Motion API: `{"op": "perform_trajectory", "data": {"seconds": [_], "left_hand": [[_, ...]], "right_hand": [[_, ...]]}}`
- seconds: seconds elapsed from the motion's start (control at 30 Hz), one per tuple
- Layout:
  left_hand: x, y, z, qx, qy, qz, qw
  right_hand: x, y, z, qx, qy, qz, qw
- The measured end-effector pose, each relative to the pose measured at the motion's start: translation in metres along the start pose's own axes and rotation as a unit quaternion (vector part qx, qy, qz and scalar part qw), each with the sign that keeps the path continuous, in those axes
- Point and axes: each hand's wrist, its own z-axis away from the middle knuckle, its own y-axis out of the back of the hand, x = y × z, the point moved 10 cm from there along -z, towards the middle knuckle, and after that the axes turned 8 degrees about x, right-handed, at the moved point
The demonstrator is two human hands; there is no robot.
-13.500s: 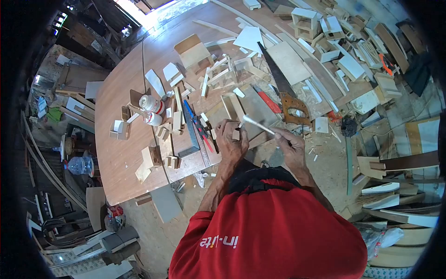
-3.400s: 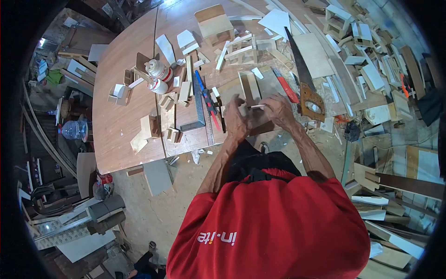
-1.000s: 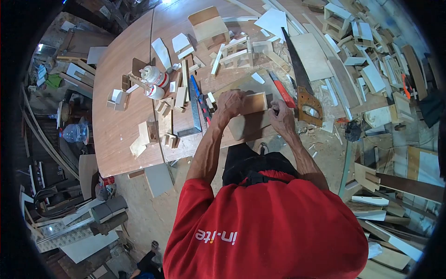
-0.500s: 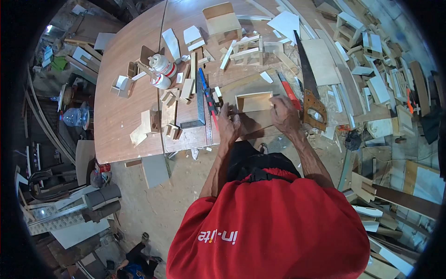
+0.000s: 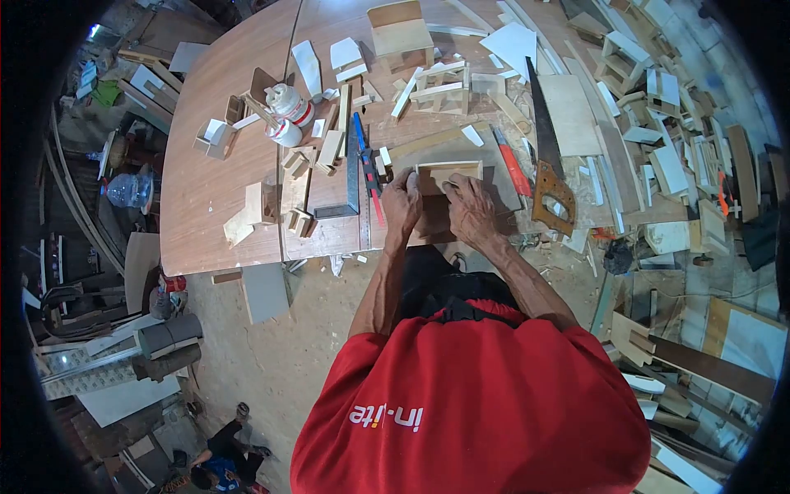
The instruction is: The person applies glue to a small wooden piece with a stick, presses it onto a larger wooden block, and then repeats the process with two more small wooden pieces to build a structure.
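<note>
Left of the handsaw on the table, small wooden box lies open face showing. L hand, part-curled, is at its corner away from saw; R hand, fingers bent, at its nr. edge; can't tell if either grips. Prob. light, stiff, not slippery; thin walls maybe fragile, so best held by opp. ends.

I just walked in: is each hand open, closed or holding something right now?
Left hand: at the left end of the wooden box; grip cannot be told.
Right hand: curled at its near side; grip cannot be told.
</note>
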Motion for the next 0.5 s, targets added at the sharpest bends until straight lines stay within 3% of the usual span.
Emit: {"op": "perform_trajectory", "data": {"seconds": [0.17, 0.3, 0.4, 0.5], "left_hand": [[-0.007, -0.005, 0.0, -0.027, 0.047, 0.02, 0.998], [-0.002, -0.001, 0.002, -0.004, 0.023, 0.046, 0.999], [0.006, 0.001, 0.001, 0.004, -0.014, 0.061, 0.998], [0.001, 0.0, 0.002, -0.031, 0.012, 0.041, 0.999]], "right_hand": [[-0.002, 0.004, 0.001, 0.035, 0.016, 0.006, 0.999], [-0.001, 0.004, 0.002, 0.02, 0.005, -0.013, 1.0], [0.005, 0.021, 0.004, 0.083, -0.004, -0.074, 0.994], [0.039, 0.055, 0.009, 0.177, -0.111, -0.081, 0.975]]}}
